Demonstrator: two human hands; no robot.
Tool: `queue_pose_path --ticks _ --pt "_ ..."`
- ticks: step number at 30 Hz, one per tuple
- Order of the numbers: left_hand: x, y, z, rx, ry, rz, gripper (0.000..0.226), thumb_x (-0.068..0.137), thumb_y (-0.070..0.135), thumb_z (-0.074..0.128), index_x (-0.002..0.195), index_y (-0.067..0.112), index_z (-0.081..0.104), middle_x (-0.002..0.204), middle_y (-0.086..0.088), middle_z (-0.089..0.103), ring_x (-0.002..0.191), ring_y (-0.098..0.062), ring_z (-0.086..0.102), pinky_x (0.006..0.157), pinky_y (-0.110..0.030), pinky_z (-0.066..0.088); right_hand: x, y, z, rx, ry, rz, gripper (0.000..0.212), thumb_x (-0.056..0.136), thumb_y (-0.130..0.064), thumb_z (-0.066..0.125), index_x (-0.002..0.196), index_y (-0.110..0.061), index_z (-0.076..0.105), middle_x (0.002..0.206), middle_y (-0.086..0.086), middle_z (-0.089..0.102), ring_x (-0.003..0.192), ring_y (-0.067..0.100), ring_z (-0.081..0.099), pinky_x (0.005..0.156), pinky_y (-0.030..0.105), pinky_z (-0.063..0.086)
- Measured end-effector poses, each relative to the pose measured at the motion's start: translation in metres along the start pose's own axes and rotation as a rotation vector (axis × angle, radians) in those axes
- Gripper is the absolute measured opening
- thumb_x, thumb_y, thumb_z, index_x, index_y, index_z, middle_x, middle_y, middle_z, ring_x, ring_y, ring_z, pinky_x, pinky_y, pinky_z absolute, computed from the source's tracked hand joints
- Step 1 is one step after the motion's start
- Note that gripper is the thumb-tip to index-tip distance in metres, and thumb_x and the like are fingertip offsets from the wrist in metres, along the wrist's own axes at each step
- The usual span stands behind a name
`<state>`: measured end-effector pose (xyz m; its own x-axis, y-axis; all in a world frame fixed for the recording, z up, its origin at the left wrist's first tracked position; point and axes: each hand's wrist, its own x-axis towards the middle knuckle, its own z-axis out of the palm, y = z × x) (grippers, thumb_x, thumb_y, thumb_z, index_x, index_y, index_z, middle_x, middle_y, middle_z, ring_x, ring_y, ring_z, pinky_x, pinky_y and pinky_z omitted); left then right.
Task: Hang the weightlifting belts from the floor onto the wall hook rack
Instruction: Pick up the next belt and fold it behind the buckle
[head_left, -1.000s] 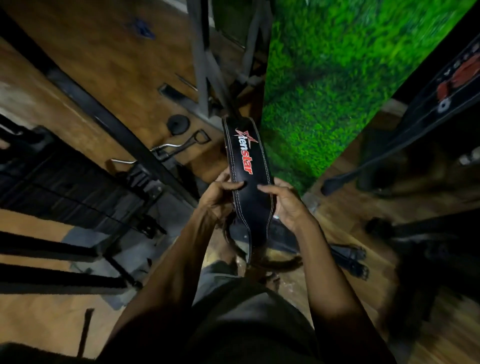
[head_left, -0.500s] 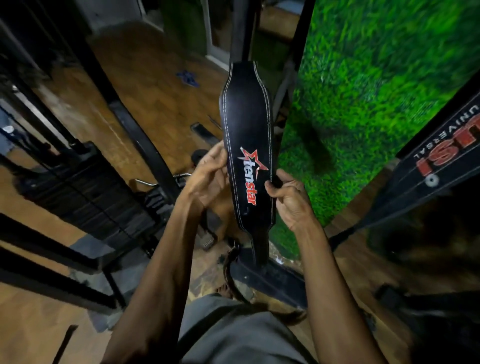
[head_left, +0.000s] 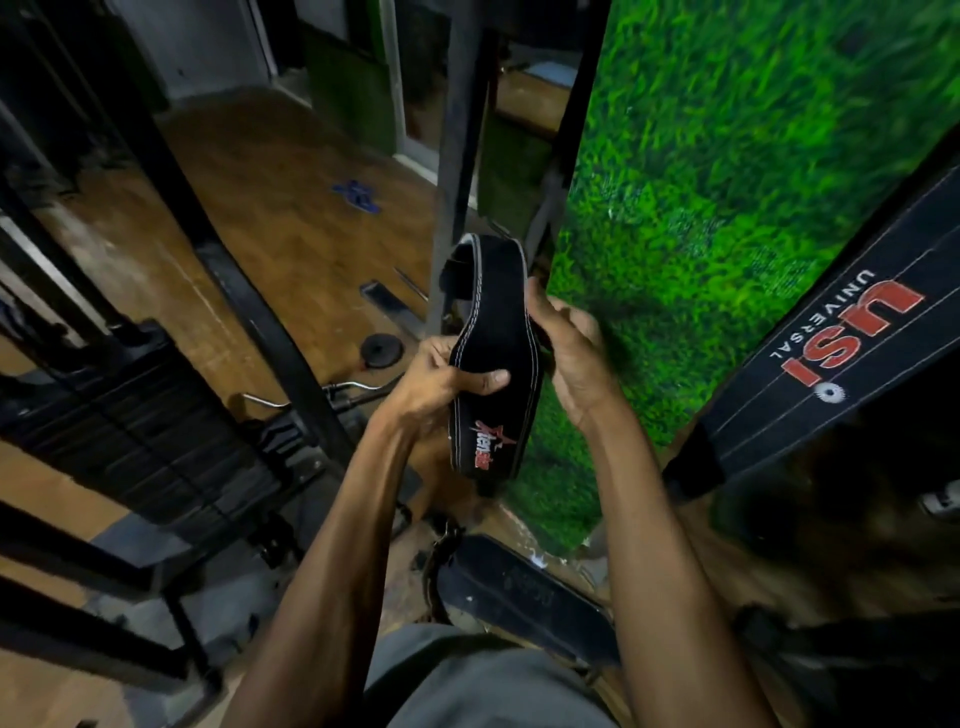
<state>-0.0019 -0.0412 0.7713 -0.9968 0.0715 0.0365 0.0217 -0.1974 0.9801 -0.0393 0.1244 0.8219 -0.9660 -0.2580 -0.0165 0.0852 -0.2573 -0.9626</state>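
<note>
Landmark = the black belt in my hands, mid-frame, held up in the air above the floor, red-and-white star logo on its lower part, top end curling over away from me. Far left of belt: dark machine frame with a weight stack, sitting on the wooden floor. Left of belt, closer in: a chrome curl-bar handle lying on the floor, a small round black plate just above it. Up-left of belt, well apart: a blue item on the floor, too small to identify. My left hand grips the belt's left edge, thumb clamped across the front face, other fingers curled behind. My right hand holds the right edge, fingers wrapped round behind the belt, thumb up along the edge. Directly below belt: a second black belt lying flat on the floor, chain-like bit at its left end, near my grey shorts. Right of belt: green grass-print wall panel, upright. Far right of belt: another black belt with red "USI UNIVERSAL" lettering, running diagonally up toward the top right; what holds it can't be seen.
</note>
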Motion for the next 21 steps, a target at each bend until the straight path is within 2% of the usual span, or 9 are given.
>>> queue_pose_path --ticks 2,4,5,8,11,13,15,18,21 --pt "-0.003 -0.003 0.000 0.040 -0.057 -0.033 0.023 0.078 -0.019 0.075 0.090 0.000 0.078 0.087 -0.006 0.081 0.077 -0.016 0.075 0.075 -0.030 0.063 0.010 -0.008 0.012 0.041 0.034 -0.009 0.042 0.093 -0.024 0.075 0.118 0.008 0.067 0.113 0.023 0.075 0.094 0.021 0.072 0.089 0.036 0.057" --pt "-0.003 -0.001 -0.003 0.030 -0.027 -0.059 0.023 0.080 -0.014 0.075 0.088 0.006 0.080 0.085 -0.005 0.081 0.073 -0.014 0.075 0.074 -0.028 0.064 0.020 -0.011 0.017 0.021 0.077 -0.059 0.022 0.092 0.001 0.068 0.114 0.005 0.068 0.099 0.013 0.076 0.083 0.017 0.072 0.081 0.030 0.059" --pt "-0.003 0.003 -0.004 -0.016 -0.003 -0.068 0.019 0.083 -0.010 0.074 0.091 0.006 0.080 0.086 -0.006 0.080 0.073 -0.015 0.075 0.074 -0.028 0.064 0.022 -0.012 0.019 0.006 0.082 -0.090 0.023 0.091 0.010 0.065 0.111 0.001 0.068 0.096 0.008 0.076 0.081 0.015 0.072 0.079 0.028 0.060" --pt "0.001 0.027 -0.007 -0.307 0.068 -0.071 0.028 0.093 0.014 0.064 0.117 0.001 0.072 0.096 -0.007 0.080 0.077 -0.012 0.076 0.070 -0.021 0.062 0.018 -0.011 0.020 0.003 0.057 -0.153 0.035 0.086 0.021 0.061 0.105 -0.008 0.068 0.096 0.004 0.077 0.085 0.014 0.073 0.078 0.027 0.060" --pt "0.015 0.054 -0.007 -0.294 0.139 0.020 0.052 0.087 0.039 0.067 0.125 0.003 0.068 0.098 -0.004 0.076 0.081 -0.014 0.070 0.072 -0.025 0.057 0.014 0.004 0.022 -0.031 0.034 -0.170 0.043 0.080 0.023 0.062 0.107 -0.010 0.070 0.099 0.003 0.078 0.090 0.013 0.073 0.082 0.025 0.059" --pt "0.025 0.067 -0.001 -0.218 0.216 0.096 0.044 0.091 0.031 0.073 0.123 0.001 0.070 0.104 -0.010 0.075 0.090 -0.021 0.068 0.082 -0.035 0.054 0.008 0.016 0.028 -0.057 0.035 -0.144 0.051 0.074 0.027 0.061 0.107 -0.011 0.071 0.100 0.004 0.077 0.091 0.011 0.073 0.083 0.024 0.059" --pt "0.033 0.075 0.002 -0.170 0.325 0.172 0.036 0.094 0.008 0.073 0.123 -0.011 0.067 0.111 -0.022 0.073 0.097 -0.028 0.068 0.092 -0.042 0.056 0.005 0.022 0.033 -0.056 0.014 -0.115 0.052 0.074 0.029 0.060 0.109 -0.008 0.071 0.099 0.004 0.077 0.090 0.012 0.074 0.084 0.026 0.060" --pt "0.034 0.075 -0.001 -0.131 0.364 0.222 0.038 0.089 0.001 0.074 0.121 -0.016 0.066 0.119 -0.034 0.070 0.103 -0.033 0.068 0.103 -0.052 0.053 0.008 0.009 0.036 0.050 -0.003 -0.126 0.035 0.086 0.017 0.064 0.113 -0.004 0.071 0.105 0.009 0.078 0.094 0.017 0.075 0.084 0.027 0.060" --pt "0.029 0.071 0.000 -0.084 0.335 0.220 0.035 0.089 -0.003 0.074 0.121 -0.017 0.066 0.117 -0.035 0.070 0.099 -0.030 0.070 0.096 -0.043 0.058 0.015 -0.024 0.038 0.135 0.026 -0.200 0.017 0.093 -0.002 0.069 0.110 -0.004 0.071 0.101 0.009 0.078 0.090 0.016 0.075 0.080 0.024 0.058"
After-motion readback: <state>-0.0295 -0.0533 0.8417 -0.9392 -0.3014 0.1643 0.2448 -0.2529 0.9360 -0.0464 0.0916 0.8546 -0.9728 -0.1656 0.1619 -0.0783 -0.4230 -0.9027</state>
